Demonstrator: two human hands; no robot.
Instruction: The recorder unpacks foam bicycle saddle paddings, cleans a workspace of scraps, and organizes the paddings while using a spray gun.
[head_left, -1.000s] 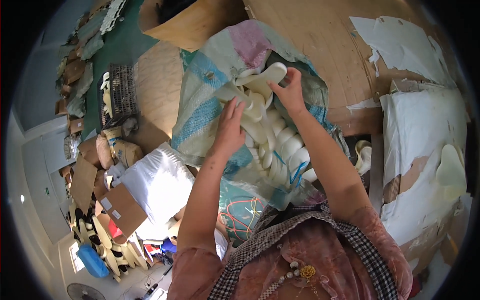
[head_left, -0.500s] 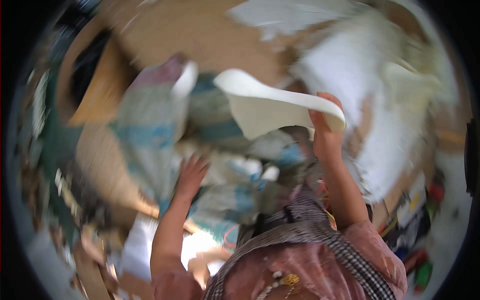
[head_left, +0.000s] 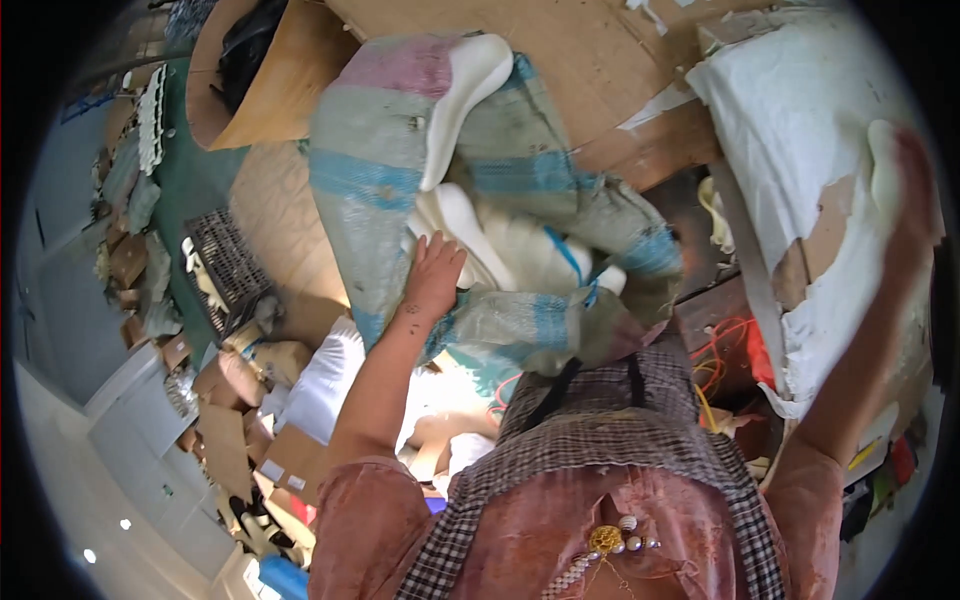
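Observation:
In front of me an open woven sack (head_left: 365, 180), grey-green with blue bands, holds several pale wedge-shaped shoe soles (head_left: 465, 225). My left hand (head_left: 435, 275) rests on these at the near left side of the mouth, its fingers spread and holding nothing. One more white sole (head_left: 465, 100) leans upright on the sack's far edge. Far to the right, my right hand (head_left: 912, 190) is smeared by motion above a white-covered stack. A cream shoe sole (head_left: 884, 170) shows against its fingers and appears to be gripped there, though the grip itself is blurred.
A large white-covered stack (head_left: 770, 110) stands on the right, beside cardboard (head_left: 440, 25) at the far side. A rolled brown sheet (head_left: 285, 90) and a black crate (head_left: 225, 265) are on the left. Loose boxes (head_left: 295, 455) lie near left; orange cords (head_left: 720, 345) hang at the right of my apron.
My right hand has swung far right with the sole. The left hand has moved right and forward over the soles in the sack. My view has shifted too.

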